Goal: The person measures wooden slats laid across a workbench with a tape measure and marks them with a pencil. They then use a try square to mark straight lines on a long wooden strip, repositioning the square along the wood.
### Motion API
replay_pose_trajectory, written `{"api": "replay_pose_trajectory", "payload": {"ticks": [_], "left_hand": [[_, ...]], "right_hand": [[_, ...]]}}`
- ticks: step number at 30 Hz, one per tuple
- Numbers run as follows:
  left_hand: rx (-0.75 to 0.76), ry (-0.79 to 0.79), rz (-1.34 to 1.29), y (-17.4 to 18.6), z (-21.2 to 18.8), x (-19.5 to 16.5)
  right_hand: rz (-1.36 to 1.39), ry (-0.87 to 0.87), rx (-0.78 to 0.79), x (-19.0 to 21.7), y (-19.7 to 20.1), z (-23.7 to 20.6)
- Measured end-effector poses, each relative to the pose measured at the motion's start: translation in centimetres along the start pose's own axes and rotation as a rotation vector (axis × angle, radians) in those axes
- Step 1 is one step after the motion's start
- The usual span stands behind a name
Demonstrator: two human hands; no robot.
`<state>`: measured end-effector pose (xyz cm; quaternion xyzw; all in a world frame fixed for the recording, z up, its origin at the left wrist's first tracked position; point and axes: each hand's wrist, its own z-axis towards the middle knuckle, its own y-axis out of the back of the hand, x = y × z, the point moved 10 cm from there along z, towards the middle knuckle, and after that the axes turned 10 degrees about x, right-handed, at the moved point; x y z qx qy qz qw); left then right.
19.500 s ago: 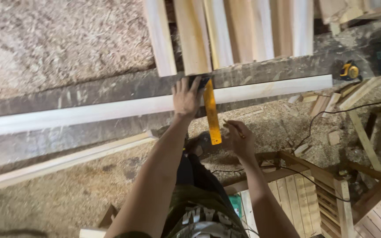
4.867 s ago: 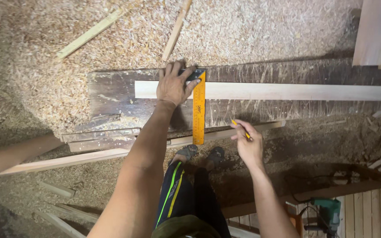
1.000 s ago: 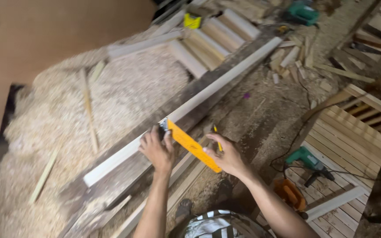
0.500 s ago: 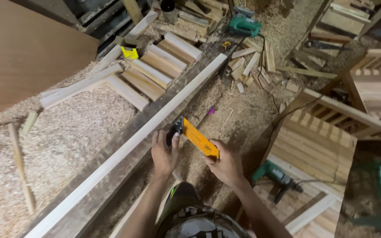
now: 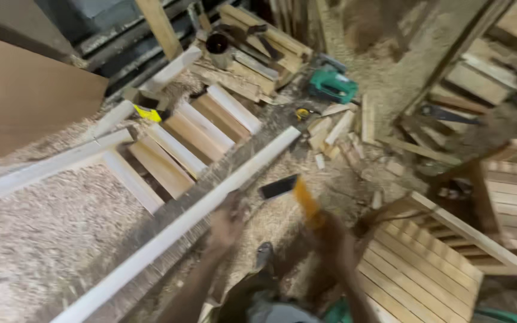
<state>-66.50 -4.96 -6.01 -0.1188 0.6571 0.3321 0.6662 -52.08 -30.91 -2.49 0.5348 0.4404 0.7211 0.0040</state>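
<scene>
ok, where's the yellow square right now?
In the head view the yellow square sits just right of centre, gripped by the right hand, lifted off the long pale board, which the left hand touches.

Single head-worn view, aimed steeply down and forward from standing height; both hands [image 5: 228, 224] are seen near the lower centre, workshop floor beyond them, motion-blurred.
</scene>
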Motion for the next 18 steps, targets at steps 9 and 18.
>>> {"api": "replay_pose_trajectory", "payload": {"ticks": [9,18], "left_hand": [[0.084,0.210,0.169,-4.0,13.7,3.1],[-0.175,0.263,0.169,-7.3,24.2,8.7]], "right_hand": [[-0.210,-0.021,0.101,-8.5,1.0,20.7],[-0.223,0.011,0.349,-17.5,-3.8,45.3]]}}
